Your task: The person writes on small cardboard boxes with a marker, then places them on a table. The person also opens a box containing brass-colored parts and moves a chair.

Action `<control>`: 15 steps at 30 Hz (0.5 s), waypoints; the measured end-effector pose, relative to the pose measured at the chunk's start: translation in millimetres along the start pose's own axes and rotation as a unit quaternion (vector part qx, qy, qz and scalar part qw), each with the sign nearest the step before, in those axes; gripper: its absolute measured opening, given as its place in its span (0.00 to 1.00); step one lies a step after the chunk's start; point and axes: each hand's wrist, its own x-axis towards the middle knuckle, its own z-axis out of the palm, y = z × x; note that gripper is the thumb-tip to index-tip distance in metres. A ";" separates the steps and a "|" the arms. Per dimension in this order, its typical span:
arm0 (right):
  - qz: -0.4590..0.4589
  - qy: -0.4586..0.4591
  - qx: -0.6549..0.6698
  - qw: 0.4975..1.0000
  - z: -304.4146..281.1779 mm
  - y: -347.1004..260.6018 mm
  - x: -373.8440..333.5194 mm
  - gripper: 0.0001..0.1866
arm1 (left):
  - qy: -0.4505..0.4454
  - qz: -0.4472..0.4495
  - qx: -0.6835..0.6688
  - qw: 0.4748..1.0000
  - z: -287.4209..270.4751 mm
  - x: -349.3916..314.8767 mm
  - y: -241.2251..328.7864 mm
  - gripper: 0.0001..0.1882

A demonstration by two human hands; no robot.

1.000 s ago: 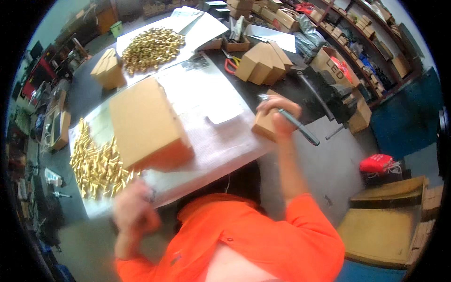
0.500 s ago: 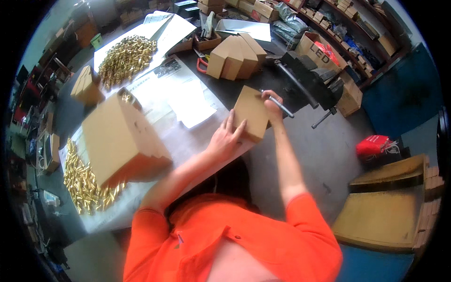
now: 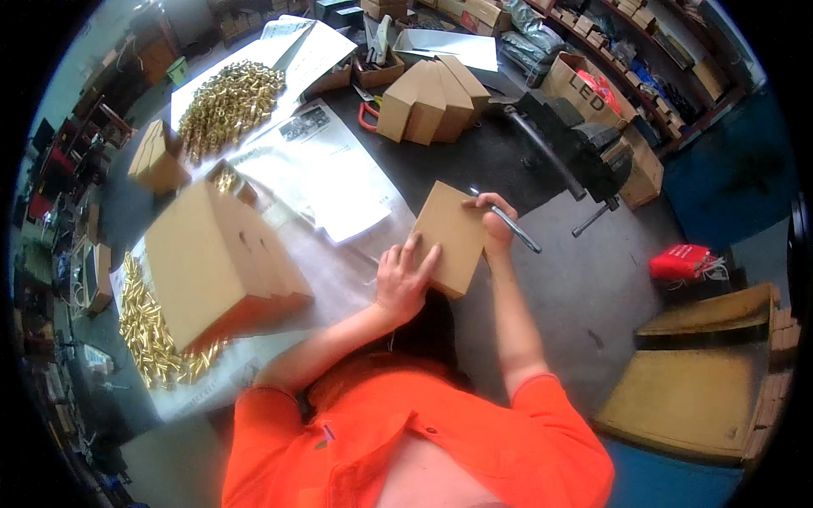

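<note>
A small brown cardboard box (image 3: 446,222) lies at the table's right edge, tilted toward me. My left hand (image 3: 405,278) is open, its spread fingers resting on the box's upper face and left edge. At the box's right edge, my right hand (image 3: 498,222) is closed round a grey pen (image 3: 517,230), which slants down to the right. The fingers of that hand touch the box's upper right corner. Left of my hands stands a row of larger cardboard boxes (image 3: 199,258), with loose brass-coloured tapered pieces (image 3: 148,334) beside it.
A heap of short brass pieces (image 3: 229,102) lies on paper at the far left. White sheets (image 3: 351,199) cover mid-table. More small boxes (image 3: 432,102) stand at the back, near a dark vise (image 3: 563,152). A red bag (image 3: 682,262) sits to the right.
The small box has moved toward me, with both hands following it. My right hand has shifted slightly down the picture, still holding the pen. The whole view has tilted slightly.
</note>
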 end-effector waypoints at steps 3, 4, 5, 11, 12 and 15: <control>-0.021 0.022 0.020 0.999 0.2 -1.1 0.5 0.29 | -0.007 -0.010 -0.004 1.000 1.3 3.1 1.7 0.41; -0.030 0.033 0.021 0.999 0.4 -1.8 0.6 0.30 | -0.009 -0.009 -0.003 1.000 1.6 4.4 2.0 0.42; -0.031 0.085 -0.047 0.995 -0.2 -2.6 -3.5 0.24 | -0.014 -0.006 -0.006 1.000 0.4 5.2 2.7 0.42; 0.018 0.249 -0.214 0.944 37.4 -45.7 -99.9 0.06 | -0.043 0.022 -0.047 0.998 -16.2 4.8 -0.5 0.42; 0.047 0.258 -0.099 0.960 50.0 -52.3 -119.0 0.07 | -0.048 0.016 -0.041 0.998 -16.8 4.7 2.5 0.42; 0.049 0.236 -0.011 0.971 58.5 -55.2 -127.4 0.12 | -0.055 0.002 -0.027 0.998 -11.3 1.9 9.3 0.41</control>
